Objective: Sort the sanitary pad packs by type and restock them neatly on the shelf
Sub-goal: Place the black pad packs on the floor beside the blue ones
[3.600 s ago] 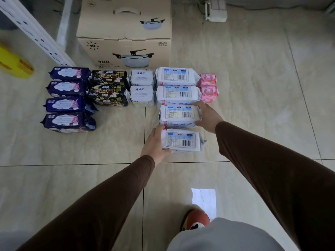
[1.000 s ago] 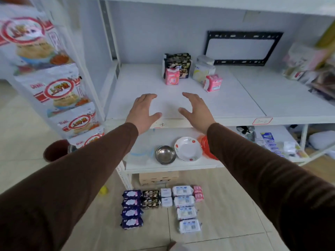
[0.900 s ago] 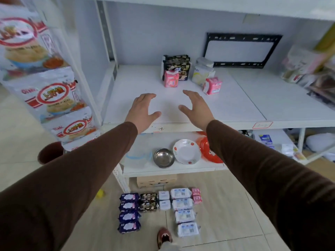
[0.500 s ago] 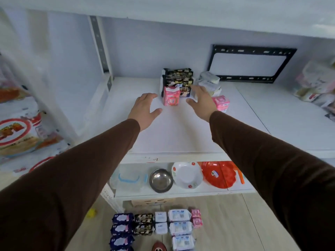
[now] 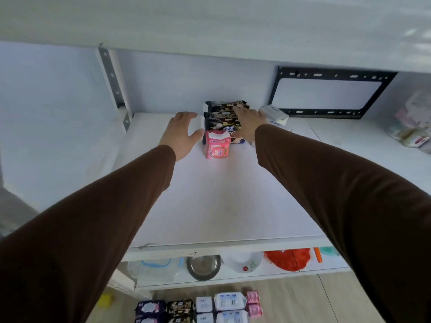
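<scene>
Both arms in brown sleeves reach deep over the white shelf (image 5: 221,206). The left hand (image 5: 180,134) hovers just left of the stack of black packs (image 5: 224,120), its fingers straight and spread wide, holding nothing; whether the thumb touches the pink pack (image 5: 217,148) I cannot tell. The right hand (image 5: 249,123) lies against the right side of the black stack with fingers stretched forward over its top pack — the palm side is hidden, so a real grip is not visible.

The pink pack stands upright just in front of the black stack and covers part of its lower front. Behind the right hand a white pack (image 5: 274,115) leans tilted; its lower part is hidden by the wrist. A black metal frame (image 5: 331,113) stands against the back wall.

On the lower shelf a steel bowl (image 5: 203,266), a white plate (image 5: 243,264) and a red plate (image 5: 289,258) are half covered by the shelf edge above them. On the floor more packs lie in rows — dark purple packs (image 5: 149,308), white packs with barcode labels (image 5: 229,301), small pink packs (image 5: 253,304) — all cut off by the bottom edge. At the far right, some blurred packages (image 5: 412,127) cannot be read.
</scene>
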### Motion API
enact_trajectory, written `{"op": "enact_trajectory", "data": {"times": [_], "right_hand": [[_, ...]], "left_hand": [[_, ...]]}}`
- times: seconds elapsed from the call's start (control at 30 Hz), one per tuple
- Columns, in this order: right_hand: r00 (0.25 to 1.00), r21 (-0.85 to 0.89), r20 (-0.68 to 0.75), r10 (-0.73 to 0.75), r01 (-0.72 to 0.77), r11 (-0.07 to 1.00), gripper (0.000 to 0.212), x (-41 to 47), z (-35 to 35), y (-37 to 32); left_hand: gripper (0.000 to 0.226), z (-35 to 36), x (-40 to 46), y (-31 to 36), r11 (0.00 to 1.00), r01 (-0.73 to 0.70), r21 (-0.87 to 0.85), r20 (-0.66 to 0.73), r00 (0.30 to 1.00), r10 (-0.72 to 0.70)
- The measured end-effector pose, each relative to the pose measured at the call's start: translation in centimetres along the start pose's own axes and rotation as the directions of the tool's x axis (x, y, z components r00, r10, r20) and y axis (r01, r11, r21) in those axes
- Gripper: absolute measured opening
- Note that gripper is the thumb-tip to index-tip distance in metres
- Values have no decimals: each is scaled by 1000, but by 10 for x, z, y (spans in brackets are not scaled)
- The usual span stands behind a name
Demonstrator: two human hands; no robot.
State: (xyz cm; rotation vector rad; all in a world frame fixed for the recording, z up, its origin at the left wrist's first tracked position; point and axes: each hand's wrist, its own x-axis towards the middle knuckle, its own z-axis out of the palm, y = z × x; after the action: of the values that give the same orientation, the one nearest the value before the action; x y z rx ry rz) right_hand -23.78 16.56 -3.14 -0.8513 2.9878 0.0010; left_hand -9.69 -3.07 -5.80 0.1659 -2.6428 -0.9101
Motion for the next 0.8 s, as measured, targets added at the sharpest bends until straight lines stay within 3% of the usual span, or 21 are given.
{"op": "enact_trajectory", "data": {"times": [0.3, 0.67, 0.8], "right_hand": [[993, -135, -52, -109, 101, 986, 68, -1, 11, 7], [977, -68, -64, -201, 197, 978, 59, -57, 10, 8], [983, -11, -50, -176, 175, 984, 49, -69, 11, 15]], "left_hand": [[52, 0, 61, -15, 997, 73, -29, 47, 996, -71], [74, 43, 129, 4, 994, 4, 112, 286, 958, -36], [63, 55, 135, 3, 994, 34, 107, 263, 963, -61]]}}
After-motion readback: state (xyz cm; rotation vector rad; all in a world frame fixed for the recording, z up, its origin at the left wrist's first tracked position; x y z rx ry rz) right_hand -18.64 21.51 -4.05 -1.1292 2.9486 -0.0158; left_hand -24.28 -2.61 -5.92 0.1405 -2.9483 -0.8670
